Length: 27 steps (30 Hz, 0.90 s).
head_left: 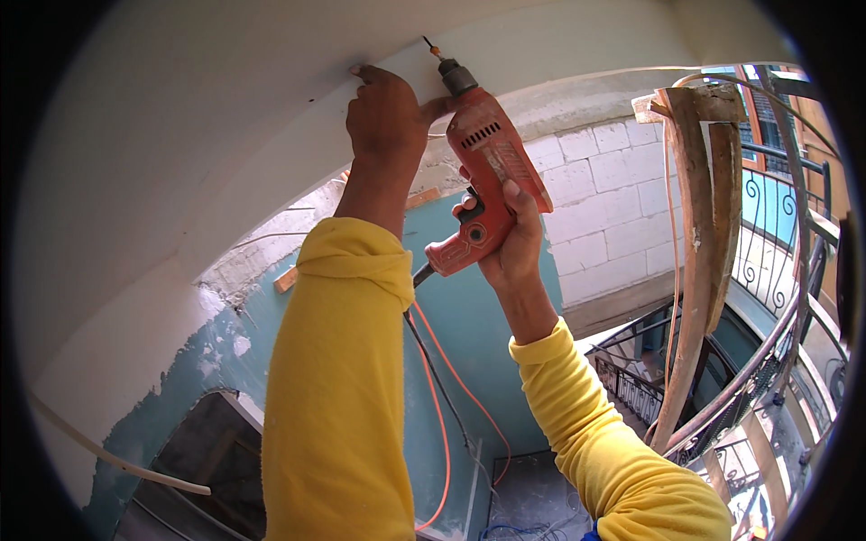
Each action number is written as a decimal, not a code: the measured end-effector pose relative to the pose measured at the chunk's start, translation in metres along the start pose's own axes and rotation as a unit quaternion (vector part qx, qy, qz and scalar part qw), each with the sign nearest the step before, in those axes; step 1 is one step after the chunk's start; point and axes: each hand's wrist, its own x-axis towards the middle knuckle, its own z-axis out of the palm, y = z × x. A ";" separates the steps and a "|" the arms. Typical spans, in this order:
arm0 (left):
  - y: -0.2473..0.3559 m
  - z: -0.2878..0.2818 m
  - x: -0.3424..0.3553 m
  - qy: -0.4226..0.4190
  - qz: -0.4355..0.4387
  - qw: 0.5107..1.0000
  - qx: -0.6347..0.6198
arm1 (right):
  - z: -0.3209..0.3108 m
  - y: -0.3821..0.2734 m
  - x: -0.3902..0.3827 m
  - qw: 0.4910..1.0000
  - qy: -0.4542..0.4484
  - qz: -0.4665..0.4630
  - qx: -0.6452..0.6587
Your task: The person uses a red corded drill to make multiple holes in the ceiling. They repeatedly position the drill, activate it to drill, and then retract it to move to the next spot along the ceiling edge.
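My right hand (517, 239) is wrapped round the handle of a red power drill (492, 135), with fingers at its trigger. The drill points up, and its thin bit (428, 43) has an orange piece near the black chuck (457, 77). The bit's tip is at or close to the pale overhead panel (225, 117); contact is hard to judge. Left of the drill, my left hand (386, 117) has its index finger stretched to the panel and its thumb out toward the drill body. Its other fingers look curled, with nothing seen in them. A small dark spot (312, 100) marks the panel.
Below hang a dark cord (439, 388) and an orange cord (442, 428) before a teal wall (451, 343). White blockwork (613, 189) stands behind. Upright timber (690, 261) and a curved metal railing (753, 388) occupy the right side. A pale cable (117, 460) crosses the lower left.
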 end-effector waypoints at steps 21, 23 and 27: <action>-0.011 -0.004 0.001 0.005 0.058 0.998 0.007 | 0.003 0.021 0.004 1.000 0.007 -0.007 -0.002; -0.012 -0.003 0.001 0.003 0.063 0.998 0.008 | 0.004 0.022 0.004 1.000 0.010 -0.009 -0.006; -0.005 -0.008 0.005 -0.034 0.056 0.998 0.020 | 0.005 0.022 0.006 1.000 0.006 -0.015 -0.012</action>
